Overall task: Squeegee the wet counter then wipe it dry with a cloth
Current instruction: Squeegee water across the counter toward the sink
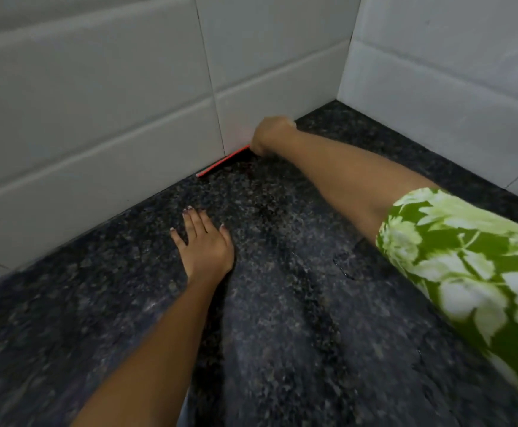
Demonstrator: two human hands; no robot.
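- R hand (271,134) reaches to back of bench (282,334), fist closed on squeegee (222,163); grip itself mostly hidden.
- Squeegee: red edge lies along foot of tiled wall (97,118), touching bench.
- L hand (203,241) flat, fingers spread, palm down on bench, holding nothing.
- Water patch (344,263) on bench beside green floral sleeve (467,257).

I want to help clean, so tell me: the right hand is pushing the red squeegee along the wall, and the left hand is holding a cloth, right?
Not quite. The head view shows the left hand lying flat and empty on the counter; no cloth is in sight. The right hand does grip the red squeegee against the wall.
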